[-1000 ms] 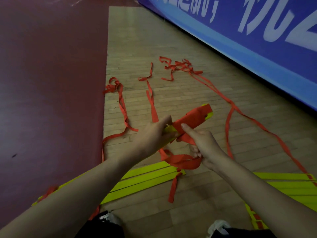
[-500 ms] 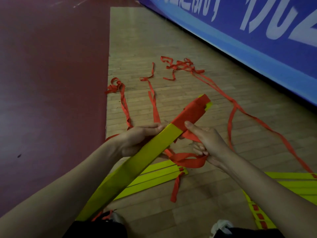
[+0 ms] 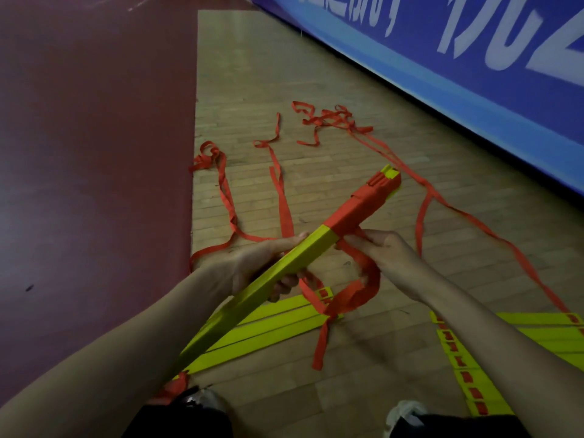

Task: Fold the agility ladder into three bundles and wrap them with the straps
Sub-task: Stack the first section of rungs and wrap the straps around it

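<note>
A bundle of yellow ladder rungs (image 3: 284, 270) slants up from lower left to upper right, its far end bound in red strap wraps (image 3: 360, 207). My left hand (image 3: 262, 267) grips the bundle around its middle. Just right of it, my right hand (image 3: 385, 254) pinches the red strap (image 3: 357, 292) below the wrapped part; the strap loops down under both hands. A second stack of yellow rungs (image 3: 284, 324) lies on the floor beneath the held bundle. A third stack (image 3: 493, 352) lies at the lower right.
Long loose red straps (image 3: 278, 172) trail over the wooden floor (image 3: 252, 74) ahead, with a tangle (image 3: 328, 118) further off. Dark red flooring (image 3: 94, 153) fills the left. A blue banner wall (image 3: 474, 74) runs along the right. My shoes (image 3: 404, 409) show at the bottom.
The yellow bundle has swung up into full view and tilted towards upper right. My left hand slid down to its middle. My right hand moved up to the strap under the wrapped end.
</note>
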Available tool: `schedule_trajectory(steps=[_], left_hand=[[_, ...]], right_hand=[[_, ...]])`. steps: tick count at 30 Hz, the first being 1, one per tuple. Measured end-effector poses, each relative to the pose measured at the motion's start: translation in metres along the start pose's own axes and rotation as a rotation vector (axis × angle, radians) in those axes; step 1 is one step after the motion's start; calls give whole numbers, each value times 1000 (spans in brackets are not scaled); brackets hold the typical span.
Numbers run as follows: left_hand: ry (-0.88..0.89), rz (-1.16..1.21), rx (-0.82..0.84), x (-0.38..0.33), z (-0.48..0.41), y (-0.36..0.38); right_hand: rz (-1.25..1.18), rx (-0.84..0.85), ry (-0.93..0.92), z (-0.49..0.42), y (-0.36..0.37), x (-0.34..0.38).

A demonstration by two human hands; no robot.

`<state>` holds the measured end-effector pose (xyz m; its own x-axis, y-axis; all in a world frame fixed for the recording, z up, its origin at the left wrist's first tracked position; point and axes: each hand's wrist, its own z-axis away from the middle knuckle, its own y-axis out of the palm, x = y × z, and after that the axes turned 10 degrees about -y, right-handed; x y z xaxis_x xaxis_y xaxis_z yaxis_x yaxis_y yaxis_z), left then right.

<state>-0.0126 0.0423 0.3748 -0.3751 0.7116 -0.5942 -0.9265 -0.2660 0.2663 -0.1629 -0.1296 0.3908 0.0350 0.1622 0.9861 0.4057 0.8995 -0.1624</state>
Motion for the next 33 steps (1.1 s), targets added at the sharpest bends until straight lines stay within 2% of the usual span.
schedule_trajectory(steps=[3,8,16,19,24,27,33], left_hand=[[1,-14,-59,-4,8,3],[2,-8,-114,-7,6,9],[49,106,-74,-11,15,-3],[75,72,-113,-11,15,-2],[122,31,-239,-13,12,1],[163,26,-256,-13,11,0],[149,37,-278,-12,14,-5]], right_hand=[[-4,63,56,0,-2,-5],[14,-9,131,0,0,-8],[97,-69,90,0,-5,-14],[122,-125,87,-1,-4,-12],[116,-188,-29,-1,9,-3],[112,-215,-68,-1,13,-1],[-45,-99,18,2,10,0]])
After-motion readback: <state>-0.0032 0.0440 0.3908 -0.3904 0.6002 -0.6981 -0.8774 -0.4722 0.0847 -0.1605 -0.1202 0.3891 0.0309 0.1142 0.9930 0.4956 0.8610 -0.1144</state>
